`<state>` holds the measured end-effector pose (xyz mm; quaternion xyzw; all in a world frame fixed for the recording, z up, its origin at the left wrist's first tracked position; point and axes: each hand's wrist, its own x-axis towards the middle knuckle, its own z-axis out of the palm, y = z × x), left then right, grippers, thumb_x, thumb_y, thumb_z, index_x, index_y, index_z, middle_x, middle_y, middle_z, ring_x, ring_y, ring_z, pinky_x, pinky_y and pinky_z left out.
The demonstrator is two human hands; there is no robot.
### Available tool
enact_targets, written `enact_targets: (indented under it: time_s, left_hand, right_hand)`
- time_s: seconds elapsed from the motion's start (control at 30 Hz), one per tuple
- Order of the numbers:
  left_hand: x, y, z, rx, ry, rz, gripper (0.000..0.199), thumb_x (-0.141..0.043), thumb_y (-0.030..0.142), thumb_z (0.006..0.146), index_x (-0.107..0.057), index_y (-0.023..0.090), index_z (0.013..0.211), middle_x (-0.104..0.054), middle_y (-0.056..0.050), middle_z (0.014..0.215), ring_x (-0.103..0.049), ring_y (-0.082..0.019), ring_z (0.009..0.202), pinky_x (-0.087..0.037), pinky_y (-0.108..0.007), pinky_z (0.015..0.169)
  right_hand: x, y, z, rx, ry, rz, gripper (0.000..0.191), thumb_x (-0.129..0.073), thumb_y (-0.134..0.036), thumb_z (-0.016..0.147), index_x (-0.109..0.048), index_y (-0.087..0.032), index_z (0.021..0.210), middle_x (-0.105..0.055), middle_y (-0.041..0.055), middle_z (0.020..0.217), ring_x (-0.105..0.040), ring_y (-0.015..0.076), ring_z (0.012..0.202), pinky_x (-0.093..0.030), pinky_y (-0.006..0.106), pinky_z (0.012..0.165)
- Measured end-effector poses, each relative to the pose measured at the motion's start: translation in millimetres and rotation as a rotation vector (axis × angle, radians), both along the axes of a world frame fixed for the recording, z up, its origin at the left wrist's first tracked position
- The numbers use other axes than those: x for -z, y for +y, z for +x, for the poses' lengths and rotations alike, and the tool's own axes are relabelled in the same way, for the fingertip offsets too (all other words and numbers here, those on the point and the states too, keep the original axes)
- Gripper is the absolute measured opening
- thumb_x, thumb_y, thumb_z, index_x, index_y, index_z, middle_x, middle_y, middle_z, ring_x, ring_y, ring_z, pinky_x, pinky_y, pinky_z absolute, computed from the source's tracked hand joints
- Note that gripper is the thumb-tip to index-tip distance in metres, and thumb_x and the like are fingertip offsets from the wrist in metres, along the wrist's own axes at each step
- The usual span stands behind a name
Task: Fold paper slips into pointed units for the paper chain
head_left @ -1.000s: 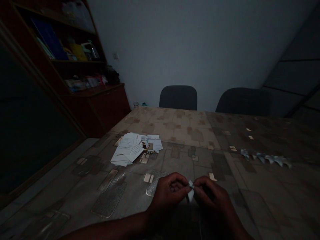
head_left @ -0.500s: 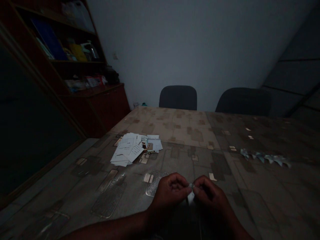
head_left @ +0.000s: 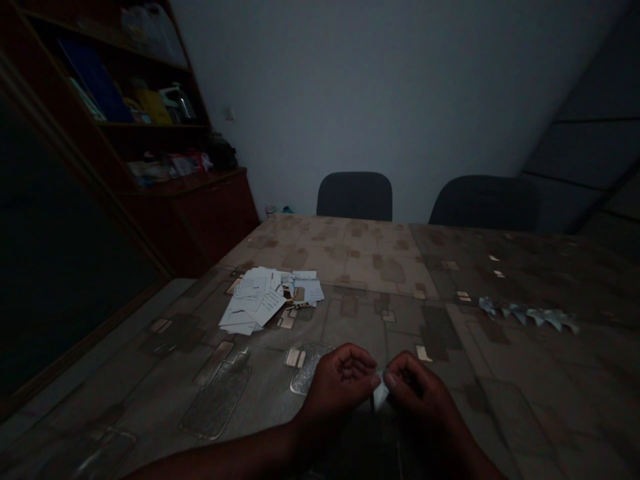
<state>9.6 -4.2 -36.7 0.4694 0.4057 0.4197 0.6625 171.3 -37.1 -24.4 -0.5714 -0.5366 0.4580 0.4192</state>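
Near the table's front edge, my two hands meet over a small folded piece of paper [head_left: 381,393], pale and partly hidden by the fingers. My left hand [head_left: 343,379] has its thumb and index finger closed at the paper's left side, the other fingers curled. Thumb and fingers of my right hand [head_left: 417,387] pinch the paper from the right. Ahead and to the left lies a loose pile of printed paper cards [head_left: 255,300]. Far to the right stands a row of several small folded paper pieces [head_left: 530,315]. The room is dim, so fine folds do not show.
A patterned cloth [head_left: 360,327] covers the table. Two dark chairs [head_left: 355,195] stand at its far side, before a pale wall. To the left rises a wooden cabinet [head_left: 210,213] with filled shelves. A glass [head_left: 271,211] shows past the table's far left corner.
The fingertips have parted slightly, and more of the folded paper shows between them. My right hand keeps its pinch. The card pile and the paper row stay in place.
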Motion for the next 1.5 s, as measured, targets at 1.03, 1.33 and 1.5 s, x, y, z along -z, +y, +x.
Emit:
enact_targets:
  time_s: [1.03,1.33,1.5]
  left_hand:
    - [-6.2,-2,1,0.059,-0.075,-0.005,0.028,-0.079,0.033,0.068,-0.061,0.014,0.077,-0.053,0.004,0.061,-0.045,-0.007,0.055,-0.035,-0.017,0.052]
    - [-10.8,0,1,0.039,-0.069,-0.022,0.028,-0.077,0.033,0.068,-0.058,0.014,0.071,-0.053,0.004,0.056,-0.046,-0.008,0.052,-0.034,-0.017,0.05]
    - [-8.2,1,2,0.015,-0.014,-0.006,0.023,-0.075,0.03,0.07,-0.058,0.014,0.071,-0.052,0.005,0.054,-0.044,-0.007,0.05,-0.033,-0.017,0.05]
  right_hand:
    - [-1.2,0,-3,0.065,0.005,0.03,0.019,-0.061,-0.038,0.077,-0.06,-0.019,0.082,-0.053,-0.0029,0.066,-0.048,0.014,0.06,-0.037,0.023,0.054]
    - [3.0,-1,0,0.061,-0.059,0.059,0.02,-0.058,-0.039,0.079,-0.058,-0.019,0.078,-0.051,-0.003,0.064,-0.047,0.0142,0.059,-0.037,0.023,0.053]
    - [2.8,-1,5,0.048,-0.132,0.064,0.027,-0.049,-0.043,0.086,-0.059,-0.019,0.079,-0.048,-0.003,0.065,-0.045,0.0141,0.059,-0.036,0.024,0.054]
